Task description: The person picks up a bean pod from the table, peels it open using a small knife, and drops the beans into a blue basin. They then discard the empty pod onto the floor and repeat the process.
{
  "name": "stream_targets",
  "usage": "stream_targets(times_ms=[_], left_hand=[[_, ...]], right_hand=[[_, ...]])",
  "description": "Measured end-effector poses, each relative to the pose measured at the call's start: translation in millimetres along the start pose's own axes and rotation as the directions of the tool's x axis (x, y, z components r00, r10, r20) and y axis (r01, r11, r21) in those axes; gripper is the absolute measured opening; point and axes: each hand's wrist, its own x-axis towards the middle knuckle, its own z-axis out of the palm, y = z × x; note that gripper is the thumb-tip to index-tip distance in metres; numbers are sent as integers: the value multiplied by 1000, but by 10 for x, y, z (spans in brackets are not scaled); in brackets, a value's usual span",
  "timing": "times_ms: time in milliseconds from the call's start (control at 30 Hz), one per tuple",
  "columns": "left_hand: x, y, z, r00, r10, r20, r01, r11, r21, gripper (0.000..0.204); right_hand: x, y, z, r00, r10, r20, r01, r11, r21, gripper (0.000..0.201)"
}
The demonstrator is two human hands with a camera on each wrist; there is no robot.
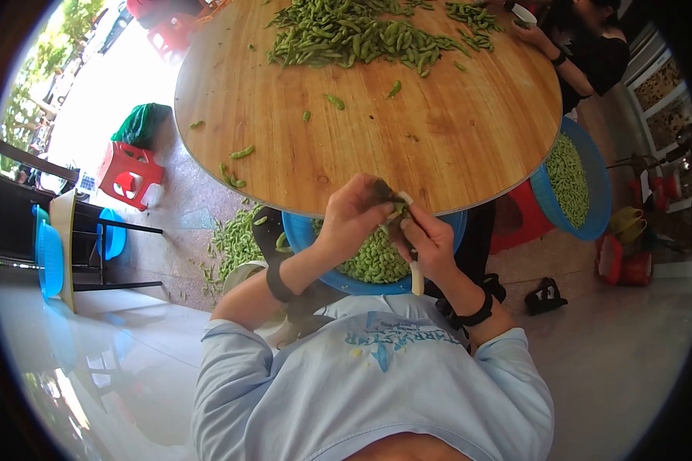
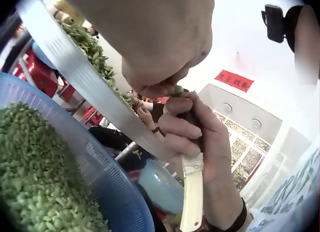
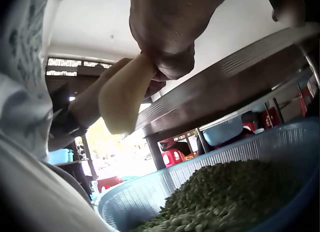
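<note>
Both hands meet over a blue basket [image 1: 460, 234] that holds shelled green beans [image 1: 377, 260]. My left hand [image 1: 350, 219] pinches a small green bean pod [image 1: 397, 207] between thumb and fingertips, close to the right hand's fingertips. Curled fingers of my right hand [image 1: 432, 244] grip a cream-coloured handle [image 2: 192, 199] like a small knife's, wrapped with tape at its upper end. The handle's lower end sticks out below the palm; whatever it carries at the other end is hidden by the fingers. Beans heap up [image 2: 45, 172] below the hands in the left wrist view.
The round wooden table [image 1: 438, 146] begins just beyond the hands, bearing a pile of pods [image 1: 354, 38] and a few strays. At right stands another blue basin [image 1: 542, 188] of beans, near a seated person [image 1: 592, 54]. Pods [image 1: 234, 246] litter the floor at left, near a red stool [image 1: 131, 177].
</note>
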Motion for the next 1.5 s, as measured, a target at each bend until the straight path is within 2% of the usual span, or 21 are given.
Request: stream_targets(times_ms=[67,133,267,333,367,433,500,633,667,767,833,900,1033,1100,1133,1167,1233,1300,1367,1433,1500], left_hand=[[-11,27,89,993,104,-60,-102,994,34,23],[-20,-43,68,996,78,-35,-78,997,22,23],[27,-40,14,999,-48,17,49,988,-147,22],[40,34,-23,991,-122,47,129,975,-182,21],[46,67,-41,978,-196,78,208,955,-213,21],[55,92,-50,966,-240,92,256,924,-285,22],[53,93,-45,953,-281,117,304,883,-358,23],[42,23,-83,975,-180,132,198,970,-139,21],[24,13,-87,979,-141,147,149,988,-49,19],[-18,127,-117,963,-218,162,214,976,40,21],[-13,108,-125,977,-132,167,92,969,230,20],[-59,54,-136,967,-190,168,146,958,247,20],[-201,43,-114,975,-185,122,171,978,117,19],[-289,68,-93,996,-72,57,48,940,337,20],[-356,112,-89,988,144,61,-154,827,541,20],[-414,194,-172,987,150,65,-161,823,545,20],[-651,456,-369,903,261,343,-424,394,816,25],[-799,573,-690,947,-93,307,-303,57,951,19],[-784,801,-782,910,-233,342,-405,-332,852,14],[-569,959,-681,919,193,344,-333,-87,939,11],[-197,1021,-656,953,150,262,-286,166,944,14]], right_hand=[[8,49,5,999,41,-10,-38,976,215,36],[-1,102,16,993,-28,-113,23,999,-39,35],[48,180,-43,985,-79,-152,71,996,-58,33],[144,249,-115,832,-553,41,485,690,-536,31],[126,251,-129,830,-556,44,490,689,-534,31],[82,164,-111,995,-67,-67,68,998,12,28],[104,118,-131,998,-25,-54,28,999,42,26],[120,70,-173,995,89,-49,-90,996,-13,23],[131,94,-134,986,-158,-54,129,929,-347,26],[107,1,-141,972,-230,41,210,784,-584,28],[236,-2,-152,893,-407,191,427,637,-642,29],[215,-86,-132,914,-328,240,400,615,-680,27],[175,-74,14,850,-468,240,482,512,-711,26],[143,-79,71,893,-388,228,411,497,-764,26],[141,-50,73,895,-376,242,413,491,-767,23],[186,-60,77,891,-385,242,419,488,-766,23],[86,-69,47,915,-356,193,379,585,-717,21],[-4,-137,36,928,-299,222,364,602,-711,21],[-53,-167,31,930,-294,222,360,601,-714,21],[1,-117,3,898,-326,296,440,630,-640,21],[47,-168,-17,944,-202,262,325,714,-620,22]])
